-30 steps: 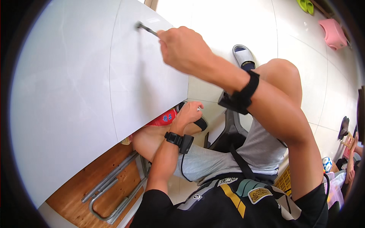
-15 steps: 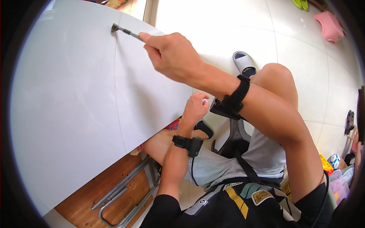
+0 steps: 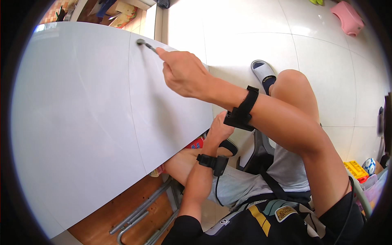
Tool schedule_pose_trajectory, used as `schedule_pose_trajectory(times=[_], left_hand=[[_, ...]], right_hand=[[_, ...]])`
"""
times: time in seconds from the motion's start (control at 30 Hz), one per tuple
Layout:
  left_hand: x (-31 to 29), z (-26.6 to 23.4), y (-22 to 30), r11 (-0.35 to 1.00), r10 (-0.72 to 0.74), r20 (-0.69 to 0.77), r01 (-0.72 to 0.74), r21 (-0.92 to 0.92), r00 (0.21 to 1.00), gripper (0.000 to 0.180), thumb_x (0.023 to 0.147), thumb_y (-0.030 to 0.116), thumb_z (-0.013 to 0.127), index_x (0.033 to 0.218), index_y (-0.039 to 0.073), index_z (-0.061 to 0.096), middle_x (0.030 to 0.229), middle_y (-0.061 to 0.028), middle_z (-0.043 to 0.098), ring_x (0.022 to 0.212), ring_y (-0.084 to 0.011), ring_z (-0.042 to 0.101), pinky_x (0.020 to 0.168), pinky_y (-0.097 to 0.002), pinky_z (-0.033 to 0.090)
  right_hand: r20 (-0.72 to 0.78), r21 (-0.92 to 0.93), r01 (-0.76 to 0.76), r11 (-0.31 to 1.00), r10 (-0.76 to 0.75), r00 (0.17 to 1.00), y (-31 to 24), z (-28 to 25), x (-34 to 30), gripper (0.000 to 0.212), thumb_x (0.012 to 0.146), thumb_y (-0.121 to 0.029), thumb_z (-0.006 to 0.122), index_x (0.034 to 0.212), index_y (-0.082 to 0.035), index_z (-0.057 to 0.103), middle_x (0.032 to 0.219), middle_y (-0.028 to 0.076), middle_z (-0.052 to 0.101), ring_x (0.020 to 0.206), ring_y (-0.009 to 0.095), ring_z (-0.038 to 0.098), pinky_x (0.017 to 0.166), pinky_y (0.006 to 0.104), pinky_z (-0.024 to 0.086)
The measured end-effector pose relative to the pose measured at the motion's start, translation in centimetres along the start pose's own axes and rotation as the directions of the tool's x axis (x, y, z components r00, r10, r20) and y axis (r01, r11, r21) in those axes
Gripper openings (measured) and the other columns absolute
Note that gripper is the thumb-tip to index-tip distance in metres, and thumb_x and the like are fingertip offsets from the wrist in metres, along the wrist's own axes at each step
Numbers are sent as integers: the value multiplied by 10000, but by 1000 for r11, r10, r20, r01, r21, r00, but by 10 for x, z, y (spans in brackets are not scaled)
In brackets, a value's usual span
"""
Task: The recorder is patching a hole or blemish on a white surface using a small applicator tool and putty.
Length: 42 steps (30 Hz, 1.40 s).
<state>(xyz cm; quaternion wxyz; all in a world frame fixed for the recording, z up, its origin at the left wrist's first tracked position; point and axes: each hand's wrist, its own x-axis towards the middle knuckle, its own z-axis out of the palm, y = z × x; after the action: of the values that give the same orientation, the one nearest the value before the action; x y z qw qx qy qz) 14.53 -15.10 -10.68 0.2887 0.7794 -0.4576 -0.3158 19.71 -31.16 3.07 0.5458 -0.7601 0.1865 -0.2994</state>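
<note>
Metal rod (image 3: 146,45), slim and grey, pinched in the closed fingers of the right hand (image 3: 183,73), its tip pressed to the far part of the white surface (image 3: 81,122); left hand (image 3: 219,130) curled on that surface's near edge, likely steadying it.

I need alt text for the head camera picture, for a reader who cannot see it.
A seated person's right hand holds a thin metal tool against a large white panel. The left hand grips the panel's lower edge near the knees, above a pale tiled floor.
</note>
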Motion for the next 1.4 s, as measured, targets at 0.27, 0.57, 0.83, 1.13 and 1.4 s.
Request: schedule_pose_trajectory(times=[0.27,0.57,0.83,1.13,1.4], left_hand=[[3,8,-3,999,-44,19,44,-11,999,319,954,273,573,1083,-3,668,1019,-301,677,1055,-496,616,893,-481,511],[-3,28,-54,995,4,18,-5,100,1000,307,845,150,585,1098,4,680,1014,-313,683,991,-517,634,884,-534,532],[-6,10,-11,959,-283,434,240,153,855,385,897,237,606,1223,36,652,1160,-283,673,1055,-472,636,886,-475,543],[-9,10,-41,952,-236,442,115,284,865,500,954,297,604,1395,65,564,1404,-188,593,1359,-328,507,1145,-438,376],[-16,-5,-76,979,-144,-190,167,115,971,499,981,253,607,1437,73,512,1479,-155,536,1362,-267,511,1152,-399,373]], right_hand=[[77,-170,-190,967,205,976,20,3,2,411,927,-83,467,1295,41,600,739,240,661,683,416,648,654,500,518],[127,-136,-283,949,300,945,27,8,12,318,838,-78,500,1072,33,684,871,260,697,815,442,675,733,499,548],[357,-128,-571,811,575,736,85,30,-71,278,822,-112,547,949,97,680,890,310,698,876,464,698,791,505,555],[541,-83,-560,824,510,669,48,11,-88,293,823,-119,522,850,133,669,855,361,670,812,507,673,767,535,543],[291,99,-345,933,304,907,32,17,-94,238,829,-91,466,794,99,606,674,336,565,638,488,575,671,564,462]])
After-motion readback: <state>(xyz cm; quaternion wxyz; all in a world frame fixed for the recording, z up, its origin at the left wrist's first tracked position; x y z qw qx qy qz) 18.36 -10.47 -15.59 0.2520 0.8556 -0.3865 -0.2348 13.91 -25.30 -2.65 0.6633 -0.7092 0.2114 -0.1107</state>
